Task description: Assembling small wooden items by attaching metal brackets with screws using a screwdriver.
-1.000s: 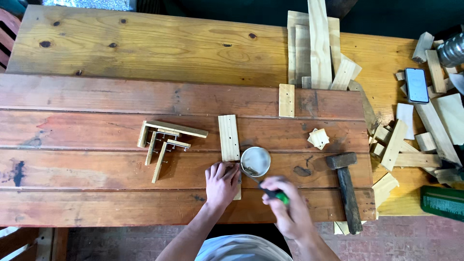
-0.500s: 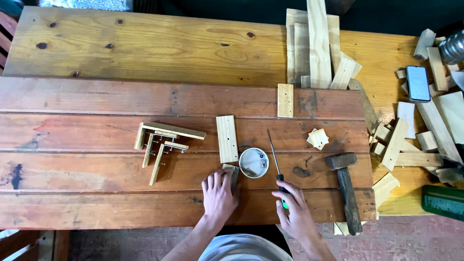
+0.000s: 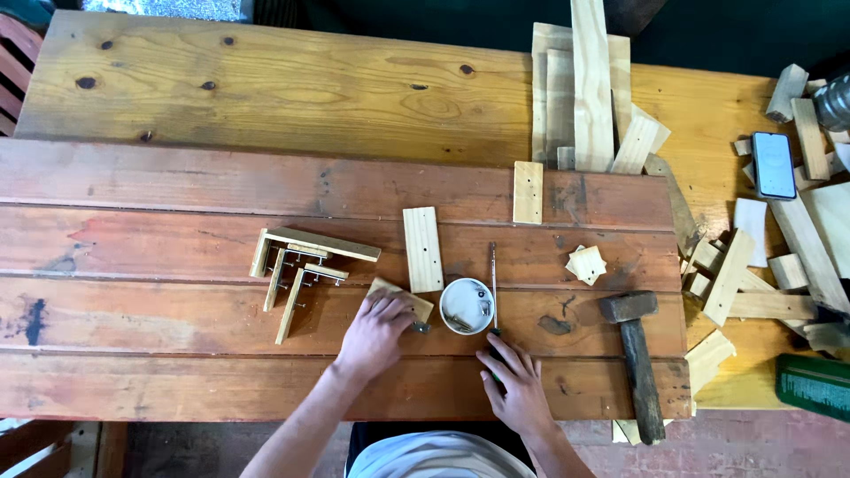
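My left hand [image 3: 376,332] rests on a small pale wood piece [image 3: 398,296] lying on the red plank table [image 3: 177,204], fingers curled over its near end. My right hand [image 3: 513,381] holds the handle of a screwdriver [image 3: 493,283] whose thin shaft lies flat, pointing away from me. Between the hands sits a small white round cup [image 3: 467,306] with screws in it. A drilled wood strip [image 3: 423,249] lies just beyond my left hand. A nailed-together wooden assembly [image 3: 301,265] sits to the left.
A hammer [image 3: 636,354] lies to the right, with a small square block [image 3: 586,264] and another drilled strip [image 3: 528,191] beyond. Long boards [image 3: 589,88] and several offcuts [image 3: 753,265] crowd the right side, with a phone [image 3: 774,165] and a green can [image 3: 815,382].
My left hand has slid onto the small wood piece. My right hand turned the screwdriver from across my body and laid it pointing away, right of the cup.
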